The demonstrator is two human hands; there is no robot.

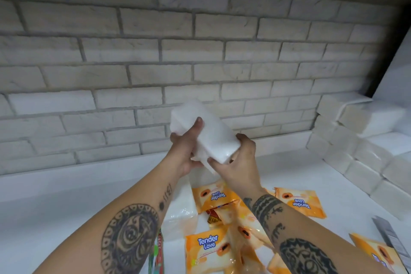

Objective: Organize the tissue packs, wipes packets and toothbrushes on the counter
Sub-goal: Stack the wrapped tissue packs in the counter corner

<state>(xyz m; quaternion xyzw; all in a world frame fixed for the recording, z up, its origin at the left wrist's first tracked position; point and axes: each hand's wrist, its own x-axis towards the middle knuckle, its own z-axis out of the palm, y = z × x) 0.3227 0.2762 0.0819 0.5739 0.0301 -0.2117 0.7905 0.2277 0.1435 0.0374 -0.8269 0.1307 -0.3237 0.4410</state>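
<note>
I hold a white tissue pack point(209, 131) up in the air in front of the brick wall. My left hand point(186, 147) grips its left side with the thumb laid on top. My right hand point(238, 162) grips its lower right end. Below my arms, several orange wipes packets point(209, 247) lie scattered on the white counter point(66, 196), one at the right point(300, 202). Another white tissue pack point(182, 211) lies beside my left forearm. A red and yellow packet point(213, 216) shows partly among the wipes. No toothbrush is clearly visible.
Stacked white tissue packs point(355, 147) fill the right corner against the wall. A grey flat object point(391, 240) lies at the right front edge, next to another orange wipes packet point(378, 251). A green and red lanyard point(155, 251) hangs by my left forearm.
</note>
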